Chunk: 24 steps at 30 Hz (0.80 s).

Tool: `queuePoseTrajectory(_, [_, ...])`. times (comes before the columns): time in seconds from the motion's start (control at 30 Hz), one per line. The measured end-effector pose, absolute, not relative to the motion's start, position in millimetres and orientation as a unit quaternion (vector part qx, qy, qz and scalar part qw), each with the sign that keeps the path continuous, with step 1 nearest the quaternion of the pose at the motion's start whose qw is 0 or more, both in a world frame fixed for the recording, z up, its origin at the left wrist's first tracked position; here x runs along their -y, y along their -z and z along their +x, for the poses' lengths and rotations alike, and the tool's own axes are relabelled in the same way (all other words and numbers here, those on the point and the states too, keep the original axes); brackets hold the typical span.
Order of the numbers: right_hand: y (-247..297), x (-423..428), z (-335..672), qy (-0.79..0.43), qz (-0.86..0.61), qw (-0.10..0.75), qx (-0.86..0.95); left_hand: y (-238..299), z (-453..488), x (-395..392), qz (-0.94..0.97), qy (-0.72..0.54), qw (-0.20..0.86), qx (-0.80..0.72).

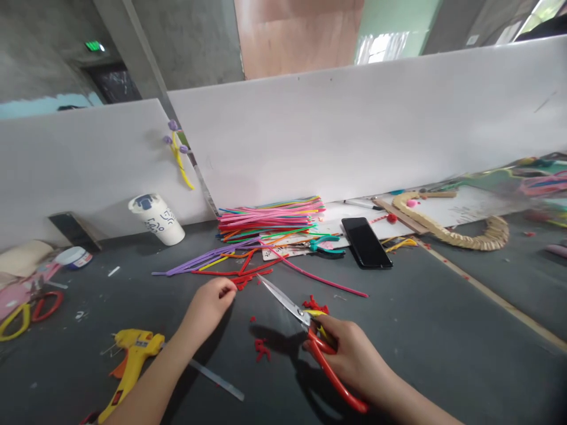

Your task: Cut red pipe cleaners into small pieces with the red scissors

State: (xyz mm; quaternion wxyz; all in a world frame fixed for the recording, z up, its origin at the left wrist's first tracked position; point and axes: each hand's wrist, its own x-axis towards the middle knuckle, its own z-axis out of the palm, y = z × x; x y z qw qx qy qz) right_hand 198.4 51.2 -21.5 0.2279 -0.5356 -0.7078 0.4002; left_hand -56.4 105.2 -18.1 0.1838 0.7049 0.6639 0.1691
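Here's the left forearm, bare, slanting far and right from the near left; the left hand is curled, fingertips pinched together. Over right, and nearer, the right hand grips with bent fingers, its bare forearm trailing near right.

Right hand holds scissors — red scraps nearby.

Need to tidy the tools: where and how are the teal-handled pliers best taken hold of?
Probably by the handles, from above on the near right. The pliers lie with handles splayed toward the phone and nose pointing left toward the coloured stems, so the handle end seems freer.
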Motion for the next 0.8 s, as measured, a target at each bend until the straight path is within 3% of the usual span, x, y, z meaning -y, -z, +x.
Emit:
queuePoseTrajectory(0.23, [26.0, -49.6, 193.6, -0.394, -0.539, 0.254, 0.7, 35.8, -55.8, -131.3, 0.724, -0.19, 0.137, -0.649])
queuePoseTrajectory(0.47, [10.2, -48.1, 189.3, -0.354, -0.534, 0.261, 0.722, 32.4, -27.2, -134.7, 0.779, -0.189, 0.158, -0.576])
queuePoseTrajectory(0.8, [-3.7, -56.9, 180.7, -0.278, -0.553, 0.256, 0.742, 13.0, -32.5, -73.7, 0.792, -0.181, 0.166, -0.559])
